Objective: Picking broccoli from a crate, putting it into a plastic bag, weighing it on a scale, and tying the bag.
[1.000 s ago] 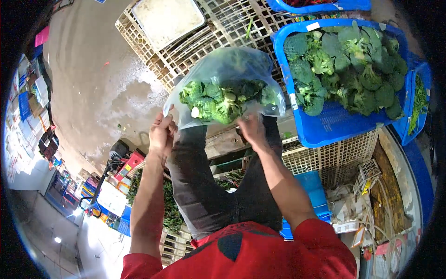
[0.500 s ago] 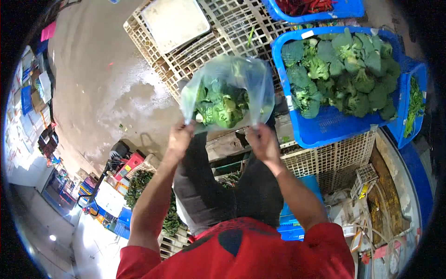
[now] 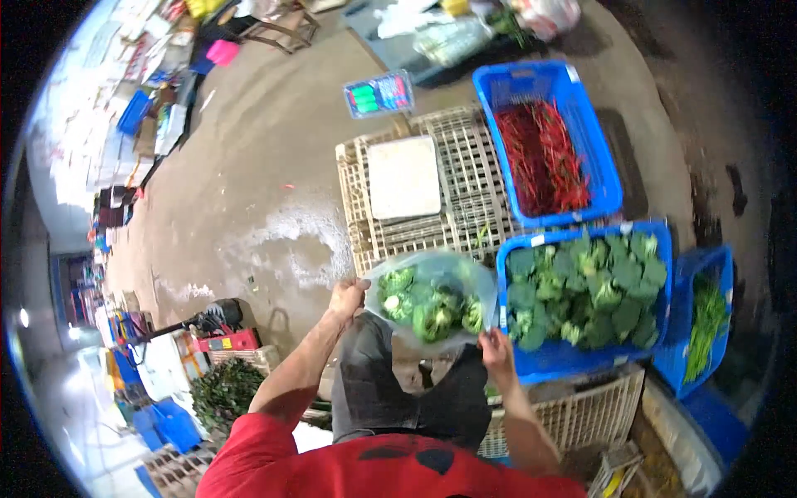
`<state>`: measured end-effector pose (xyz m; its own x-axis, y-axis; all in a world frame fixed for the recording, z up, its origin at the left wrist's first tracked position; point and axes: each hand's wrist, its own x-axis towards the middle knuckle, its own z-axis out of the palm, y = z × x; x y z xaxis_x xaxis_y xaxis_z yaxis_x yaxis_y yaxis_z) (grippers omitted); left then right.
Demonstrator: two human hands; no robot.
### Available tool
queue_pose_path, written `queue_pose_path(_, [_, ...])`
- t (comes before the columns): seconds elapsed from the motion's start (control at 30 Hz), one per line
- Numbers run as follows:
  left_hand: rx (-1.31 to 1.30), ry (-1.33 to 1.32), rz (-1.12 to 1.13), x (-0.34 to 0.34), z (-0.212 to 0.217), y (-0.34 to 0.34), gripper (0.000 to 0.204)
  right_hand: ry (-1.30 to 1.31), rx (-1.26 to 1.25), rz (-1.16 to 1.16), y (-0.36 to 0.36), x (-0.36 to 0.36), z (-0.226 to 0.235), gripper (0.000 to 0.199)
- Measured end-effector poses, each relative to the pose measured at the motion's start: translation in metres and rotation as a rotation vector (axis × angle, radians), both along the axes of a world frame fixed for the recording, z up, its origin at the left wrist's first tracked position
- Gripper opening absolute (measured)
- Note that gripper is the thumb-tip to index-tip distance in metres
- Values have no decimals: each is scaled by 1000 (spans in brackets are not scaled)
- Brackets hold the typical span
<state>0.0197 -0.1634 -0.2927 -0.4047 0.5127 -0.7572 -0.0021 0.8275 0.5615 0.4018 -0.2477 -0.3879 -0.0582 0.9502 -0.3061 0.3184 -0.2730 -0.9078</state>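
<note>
A clear plastic bag [image 3: 465,274] with broccoli [image 3: 436,311] in it hangs spread between my two hands, above my legs. My left hand [image 3: 349,299] is closed on the bag's left edge. On the opposite edge, lower and close to a blue crate, my right hand [image 3: 496,349] grips the plastic in closed fingers. That blue crate [image 3: 573,363], just right of the bag, holds a heap of broccoli heads [image 3: 589,282].
Beyond the bag, a scale with a pale square plate [image 3: 404,177] and lit display [image 3: 379,94] stands on slatted plastic crates [image 3: 469,158]. Blue crates hold red chillies [image 3: 544,158] and green stalks [image 3: 704,328]. Leafy greens [image 3: 226,390] lie at left; the floor [image 3: 224,183] has wet patches.
The view has tipped up and shifted, bringing the scale's display and the whole chilli crate into sight. The bag now lies flatter and wider, with my right hand lower than my left.
</note>
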Motion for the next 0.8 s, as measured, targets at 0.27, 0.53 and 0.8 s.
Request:
queue_pose_path(0.27, [154,-41,94,-57,53,79,19,329,-487,-145,102,-55,80,22])
queue_pose_path(0.53, [101,13,-101,-167,49,128,44,43,-484,-186,210,-153,140,19])
queue_pose_path(0.8, [138,-73,-132,-206,98,206,52,-107,-367,39,333,-200,162,29])
